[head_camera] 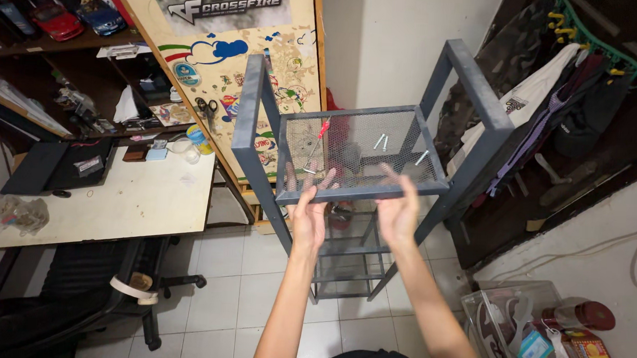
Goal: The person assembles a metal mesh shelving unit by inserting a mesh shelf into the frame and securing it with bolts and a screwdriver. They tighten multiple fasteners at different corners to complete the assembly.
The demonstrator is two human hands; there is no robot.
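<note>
A grey metal rack (pixel 472 93) stands tilted in front of me, with upright posts and lower shelves below. Both my hands hold up a grey mesh shelf tray (pixel 364 192) between the posts. My left hand (pixel 308 214) grips the tray's front rim from below, fingers reaching up behind the mesh. My right hand (pixel 397 207) grips the same rim further right. On the mesh lie a red-handled screwdriver (pixel 319 142) and a few loose screws (pixel 382 141).
A white desk (pixel 110 198) with a dark laptop (pixel 61 164) is at left, a black office chair (pixel 63 297) below it. A clear plastic box (pixel 519 331) of items sits at lower right. Clothes (pixel 551 103) hang at right. Tiled floor lies beneath.
</note>
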